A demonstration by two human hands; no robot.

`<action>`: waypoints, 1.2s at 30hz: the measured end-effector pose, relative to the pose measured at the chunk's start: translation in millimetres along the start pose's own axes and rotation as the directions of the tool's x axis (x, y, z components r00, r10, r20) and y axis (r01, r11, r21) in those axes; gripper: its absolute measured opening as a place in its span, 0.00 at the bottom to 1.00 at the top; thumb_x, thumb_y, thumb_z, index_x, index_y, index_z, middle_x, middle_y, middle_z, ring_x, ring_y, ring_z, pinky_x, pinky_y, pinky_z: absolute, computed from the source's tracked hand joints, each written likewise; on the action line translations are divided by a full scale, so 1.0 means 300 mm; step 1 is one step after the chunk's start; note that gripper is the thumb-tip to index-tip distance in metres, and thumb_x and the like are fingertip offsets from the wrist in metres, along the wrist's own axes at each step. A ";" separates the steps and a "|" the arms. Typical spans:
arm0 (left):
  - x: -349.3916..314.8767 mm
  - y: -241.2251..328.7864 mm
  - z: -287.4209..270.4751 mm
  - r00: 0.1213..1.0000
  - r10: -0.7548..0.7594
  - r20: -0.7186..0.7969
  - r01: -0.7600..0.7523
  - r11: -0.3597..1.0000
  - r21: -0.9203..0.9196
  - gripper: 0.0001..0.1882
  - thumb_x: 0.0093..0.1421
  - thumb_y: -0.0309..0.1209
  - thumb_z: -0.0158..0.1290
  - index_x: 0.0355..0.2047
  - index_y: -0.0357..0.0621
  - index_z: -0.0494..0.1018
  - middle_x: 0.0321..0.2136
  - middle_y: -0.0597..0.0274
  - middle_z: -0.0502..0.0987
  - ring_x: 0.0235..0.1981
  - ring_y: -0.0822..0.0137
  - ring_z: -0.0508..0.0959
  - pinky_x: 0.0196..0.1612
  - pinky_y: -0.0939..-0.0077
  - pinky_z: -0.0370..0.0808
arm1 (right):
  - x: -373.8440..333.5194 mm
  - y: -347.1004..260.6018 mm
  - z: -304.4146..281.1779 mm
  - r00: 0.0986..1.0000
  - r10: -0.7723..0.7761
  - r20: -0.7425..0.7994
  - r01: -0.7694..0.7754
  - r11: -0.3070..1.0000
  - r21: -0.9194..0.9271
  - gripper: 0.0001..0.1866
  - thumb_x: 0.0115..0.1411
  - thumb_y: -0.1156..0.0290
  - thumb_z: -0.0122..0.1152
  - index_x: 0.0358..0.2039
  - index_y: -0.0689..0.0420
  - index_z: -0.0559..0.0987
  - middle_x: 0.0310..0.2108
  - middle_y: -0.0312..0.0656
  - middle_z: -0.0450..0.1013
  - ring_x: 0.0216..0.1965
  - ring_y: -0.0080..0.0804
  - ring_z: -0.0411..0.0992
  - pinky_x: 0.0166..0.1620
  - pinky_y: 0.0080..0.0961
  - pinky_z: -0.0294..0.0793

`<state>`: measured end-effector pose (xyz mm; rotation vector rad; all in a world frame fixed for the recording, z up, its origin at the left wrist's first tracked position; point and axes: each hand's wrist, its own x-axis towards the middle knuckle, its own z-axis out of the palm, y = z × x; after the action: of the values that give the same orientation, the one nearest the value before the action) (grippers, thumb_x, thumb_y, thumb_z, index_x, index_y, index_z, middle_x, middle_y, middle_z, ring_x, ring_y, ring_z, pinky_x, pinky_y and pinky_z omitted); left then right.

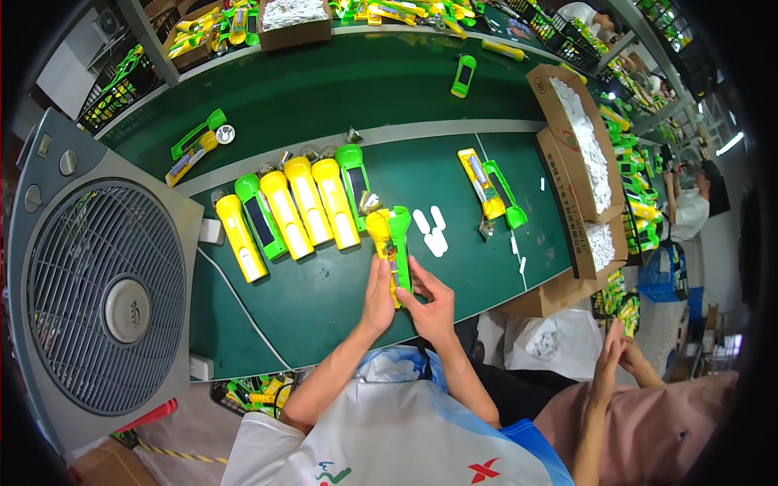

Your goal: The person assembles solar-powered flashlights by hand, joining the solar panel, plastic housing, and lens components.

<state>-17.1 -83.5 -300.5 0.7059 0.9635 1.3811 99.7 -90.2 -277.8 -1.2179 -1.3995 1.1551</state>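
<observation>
Between my two hands an opened flashlight (pixel 397 231) stands upright over the near edge of the green table. Its yellow half is on the left, its green half on the right, and wiring shows in between. My left hand (pixel 378 301) is closed around the yellow side. My right hand (pixel 431 308) grips the green side, thumb across the lower part. Just right of it lie several white oval pieces (pixel 435 240). To the left is a row of yellow and green flashlights, among them a yellow one (pixel 304 202) and a green one with a dark panel (pixel 261 219).
Another opened flashlight (pixel 486 190) lies right of me, near a carton (pixel 561 174) of white pieces. A large grey fan (pixel 126 312) stands at left, its cable crossing the table. Beyond runs a green belt (pixel 348 77). A co-worker's hands (pixel 612 360) are at lower right.
</observation>
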 end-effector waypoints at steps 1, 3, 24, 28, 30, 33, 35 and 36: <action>0.001 0.005 0.002 1.000 -0.006 -0.001 0.006 1.000 0.002 0.22 0.78 0.43 0.31 0.61 0.44 0.61 0.43 0.66 0.70 0.42 0.76 0.70 0.47 0.79 0.70 | -0.004 0.005 -0.005 1.000 0.028 0.007 -0.028 0.999 0.040 0.33 0.57 0.84 0.68 0.64 0.62 0.71 0.55 0.47 0.75 0.52 0.28 0.75 0.53 0.26 0.77; 0.007 0.007 0.011 0.998 -0.058 0.022 0.059 0.996 -0.073 0.21 0.78 0.43 0.31 0.61 0.44 0.61 0.44 0.66 0.70 0.42 0.76 0.70 0.47 0.79 0.70 | -0.014 0.016 -0.005 1.000 0.022 -0.003 -0.022 0.998 0.052 0.33 0.57 0.85 0.68 0.64 0.63 0.71 0.55 0.47 0.74 0.53 0.29 0.75 0.53 0.25 0.78; 0.031 0.005 0.025 0.998 0.033 0.056 -0.018 0.966 -0.259 0.17 0.76 0.38 0.41 0.55 0.39 0.66 0.40 0.67 0.74 0.38 0.80 0.73 0.41 0.83 0.71 | -0.011 0.067 -0.033 0.997 0.077 0.011 -0.077 0.956 0.283 0.32 0.57 0.88 0.66 0.62 0.68 0.71 0.58 0.49 0.72 0.55 0.32 0.74 0.57 0.27 0.76; 0.037 -0.003 0.015 0.999 0.039 0.023 -0.032 0.971 -0.237 0.16 0.76 0.37 0.43 0.54 0.37 0.67 0.39 0.66 0.75 0.37 0.81 0.73 0.40 0.84 0.71 | -0.005 0.059 -0.016 0.992 0.122 0.020 -0.123 0.957 0.264 0.31 0.57 0.87 0.66 0.62 0.68 0.71 0.56 0.49 0.72 0.55 0.31 0.74 0.57 0.28 0.76; 0.038 -0.004 0.018 0.999 0.053 0.008 -0.050 0.972 -0.231 0.16 0.75 0.37 0.43 0.53 0.37 0.67 0.39 0.66 0.75 0.37 0.80 0.73 0.40 0.83 0.71 | -0.002 0.062 -0.014 0.998 0.058 0.014 -0.060 0.953 0.296 0.31 0.58 0.87 0.66 0.62 0.67 0.71 0.56 0.48 0.72 0.54 0.31 0.74 0.58 0.28 0.76; 0.034 -0.008 0.032 0.997 0.073 -0.018 -0.075 0.961 -0.264 0.16 0.75 0.37 0.44 0.53 0.36 0.67 0.39 0.65 0.75 0.38 0.80 0.73 0.40 0.83 0.71 | -0.005 0.071 -0.015 1.000 0.026 0.004 -0.026 0.953 0.301 0.31 0.59 0.87 0.65 0.63 0.67 0.70 0.59 0.48 0.70 0.56 0.32 0.72 0.58 0.28 0.75; 0.030 -0.010 0.036 0.997 0.070 -0.038 -0.078 0.956 -0.284 0.16 0.75 0.36 0.44 0.53 0.36 0.67 0.39 0.65 0.75 0.38 0.80 0.74 0.40 0.83 0.71 | -0.014 0.076 -0.013 0.999 0.045 0.003 -0.044 0.954 0.297 0.32 0.59 0.87 0.65 0.65 0.67 0.68 0.60 0.47 0.68 0.57 0.32 0.71 0.59 0.28 0.75; 0.030 -0.011 0.036 0.997 0.072 -0.033 -0.079 0.959 -0.272 0.16 0.75 0.36 0.44 0.54 0.35 0.67 0.40 0.65 0.76 0.38 0.80 0.74 0.40 0.83 0.72 | -0.016 0.078 -0.012 0.999 0.040 0.006 -0.039 0.942 0.334 0.34 0.59 0.86 0.65 0.66 0.66 0.67 0.61 0.47 0.67 0.59 0.33 0.71 0.60 0.28 0.74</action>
<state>-6.7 -73.7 -299.6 0.5232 0.7500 1.5565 106.7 -92.9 -300.8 -1.0061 -1.1240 1.3564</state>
